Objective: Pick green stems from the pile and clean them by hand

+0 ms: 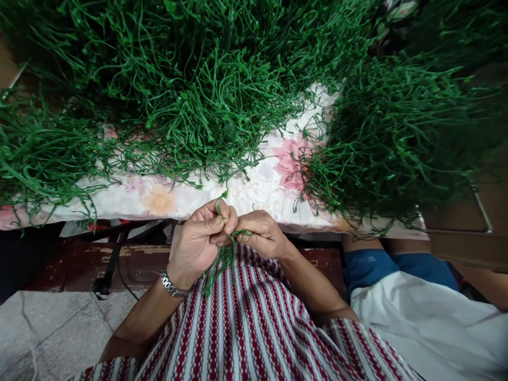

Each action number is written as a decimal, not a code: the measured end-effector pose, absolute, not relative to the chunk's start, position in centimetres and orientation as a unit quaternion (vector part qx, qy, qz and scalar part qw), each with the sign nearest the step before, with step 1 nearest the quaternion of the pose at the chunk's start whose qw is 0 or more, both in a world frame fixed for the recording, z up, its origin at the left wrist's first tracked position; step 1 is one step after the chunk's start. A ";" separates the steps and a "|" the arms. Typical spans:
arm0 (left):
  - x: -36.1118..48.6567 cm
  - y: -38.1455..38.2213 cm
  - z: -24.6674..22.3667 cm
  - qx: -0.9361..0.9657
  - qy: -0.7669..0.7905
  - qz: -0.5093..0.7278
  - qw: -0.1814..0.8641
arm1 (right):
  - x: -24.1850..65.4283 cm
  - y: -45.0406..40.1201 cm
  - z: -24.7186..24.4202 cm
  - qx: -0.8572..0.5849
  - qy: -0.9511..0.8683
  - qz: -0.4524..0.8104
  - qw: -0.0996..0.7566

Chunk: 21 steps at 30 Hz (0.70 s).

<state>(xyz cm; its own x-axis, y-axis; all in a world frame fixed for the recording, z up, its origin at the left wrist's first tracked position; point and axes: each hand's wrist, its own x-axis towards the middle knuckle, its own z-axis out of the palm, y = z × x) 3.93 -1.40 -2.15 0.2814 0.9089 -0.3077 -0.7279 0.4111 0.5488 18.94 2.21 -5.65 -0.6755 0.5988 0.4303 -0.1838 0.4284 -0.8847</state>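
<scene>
Floral cloth (254,190) bears green stems (206,106); fingers (222,219) pinch some.

Both hands, the left hand (198,241) and the right hand (260,235), sit close together over the red-and-white striped cloth (242,328). Just ahead of them a narrow strip of bare floral-printed white fabric (246,193) gives open passage. Beyond it, the dense heap of green plastic stems (198,100) blocks forward reach; a second green heap (397,137) closes the far right. Right of the right hand, a neighbouring person's blue-and-white clothing (405,296) obstructs. Left of the left hand, grey tiled floor (51,328) lies open.
</scene>
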 end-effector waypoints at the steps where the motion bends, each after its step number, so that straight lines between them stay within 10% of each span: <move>1: 4.0 -1.5 -2.1 0.145 0.296 0.520 0.788 | 18.9 2.1 -5.8 -0.133 -0.745 0.528 0.384; 21: 3.3 -1.7 -2.1 0.402 0.432 0.501 0.633 | 18.0 0.5 -5.8 -0.226 -0.512 0.793 0.239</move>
